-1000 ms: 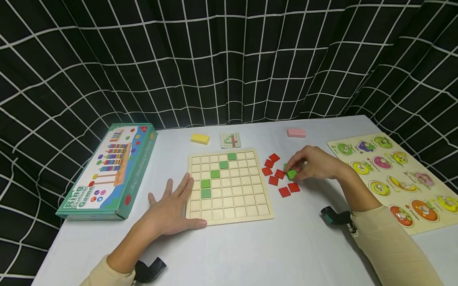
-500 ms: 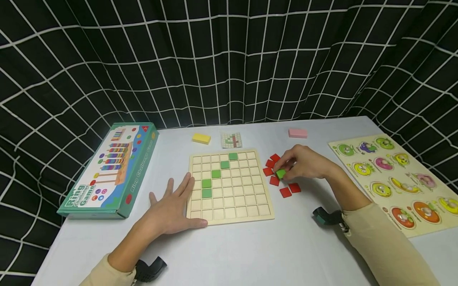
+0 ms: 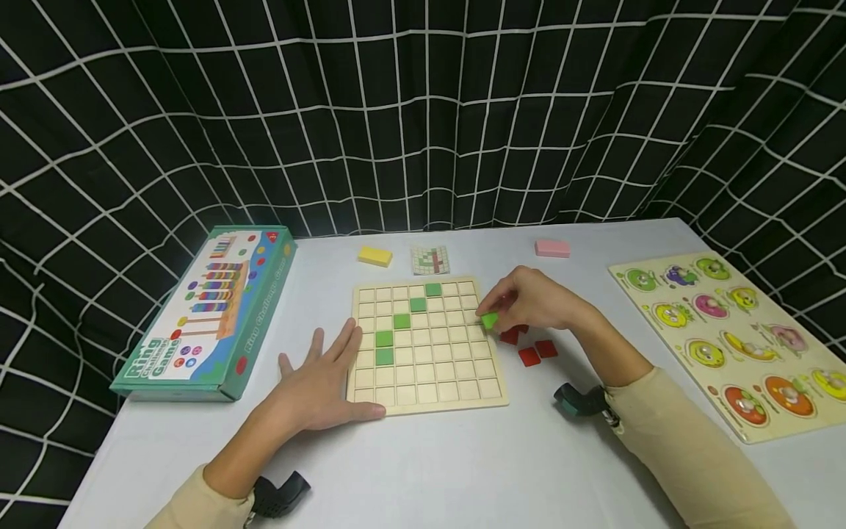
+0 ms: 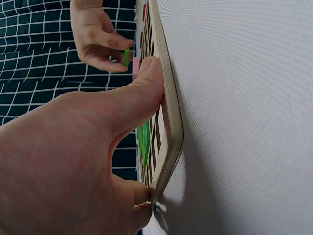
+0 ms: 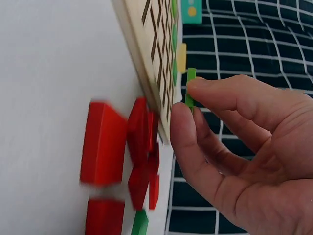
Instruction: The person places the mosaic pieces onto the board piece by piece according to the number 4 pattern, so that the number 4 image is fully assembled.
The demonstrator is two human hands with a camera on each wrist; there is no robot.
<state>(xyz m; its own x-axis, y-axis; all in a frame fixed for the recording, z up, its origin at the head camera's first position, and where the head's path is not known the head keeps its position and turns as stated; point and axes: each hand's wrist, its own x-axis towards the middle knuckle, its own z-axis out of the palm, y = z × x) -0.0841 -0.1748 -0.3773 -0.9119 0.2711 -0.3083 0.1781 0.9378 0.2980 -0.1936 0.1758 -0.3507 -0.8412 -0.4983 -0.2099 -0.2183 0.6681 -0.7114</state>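
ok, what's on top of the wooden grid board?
Board: five green tiles visible, each in a cell. The left hand touches the board's edge; whatever that hand covers can't be seen.

White-gridded black cloth (image 3: 379,81) hangs behind and on both sides — its lines rippling with the folds. The bench (image 3: 429,474) is white — finely textured.

Up at head height, one camera looked forward and down across the table (image 3: 423,470); both wrist views, close and tipped sideways, peered past left hand (image 3: 322,383) and right hand (image 3: 540,297), sharing the board (image 3: 431,373).
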